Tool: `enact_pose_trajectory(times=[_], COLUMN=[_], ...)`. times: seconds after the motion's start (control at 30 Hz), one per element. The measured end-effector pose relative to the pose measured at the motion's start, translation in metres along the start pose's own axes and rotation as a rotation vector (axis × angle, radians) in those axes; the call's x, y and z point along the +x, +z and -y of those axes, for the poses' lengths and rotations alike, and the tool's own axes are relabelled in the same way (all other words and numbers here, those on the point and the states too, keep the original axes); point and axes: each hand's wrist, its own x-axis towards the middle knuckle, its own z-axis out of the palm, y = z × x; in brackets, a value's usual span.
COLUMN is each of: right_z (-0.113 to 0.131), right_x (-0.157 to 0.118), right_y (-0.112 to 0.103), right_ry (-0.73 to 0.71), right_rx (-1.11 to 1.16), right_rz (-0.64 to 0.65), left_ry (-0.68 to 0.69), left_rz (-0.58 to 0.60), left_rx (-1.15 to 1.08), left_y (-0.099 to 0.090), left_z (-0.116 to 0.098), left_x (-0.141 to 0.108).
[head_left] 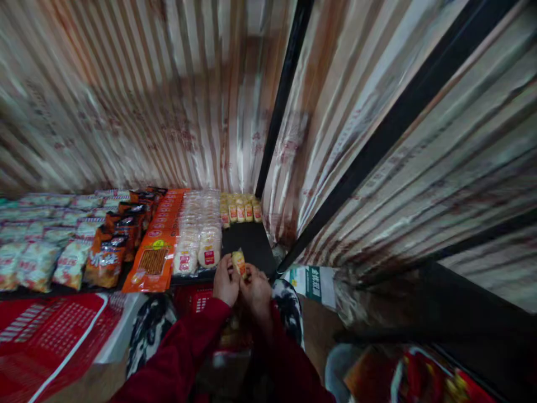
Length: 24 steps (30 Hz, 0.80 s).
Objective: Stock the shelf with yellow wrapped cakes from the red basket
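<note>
Your left hand (pixel 226 281) and right hand (pixel 257 285) pinch the yellow packet (pixel 239 262) between them, at the black shelf (pixel 247 239)'s six o'clock edge. A loose fingertip grip could drop it; swinging toward ten could knock the white packets (pixel 209 246). Its long axis runs roughly twelve to six, far end pointing away from you.

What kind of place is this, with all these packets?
Probably a shop, perhaps a small grocery: rows of packaged snacks line a dark shelf, a red plastic basket is below, and the left hand and right hand hold a small wrapped snack.
</note>
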Motion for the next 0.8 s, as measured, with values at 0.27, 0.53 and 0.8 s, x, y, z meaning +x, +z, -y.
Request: enact_pose_trajectory(times=[0.27, 0.53, 0.8], right_z=[0.005, 0.004, 0.008], right_x=[0.029, 0.063, 0.105], right_y=[0.011, 0.027, 0.038], right_ry=[-0.003, -0.006, 0.015], right_rx=[0.196, 0.210, 0.237], right_rz=[-0.060, -0.123, -0.108], left_ry=[0.007, -0.051, -0.189], left_rz=[-0.032, 0.067, 0.102], left_rx=[0.131, 0.259, 0.267], left_y=[0.012, 0.025, 0.036], left_z=[0.000, -0.010, -0.022], left_x=[0.016, 0.039, 0.073])
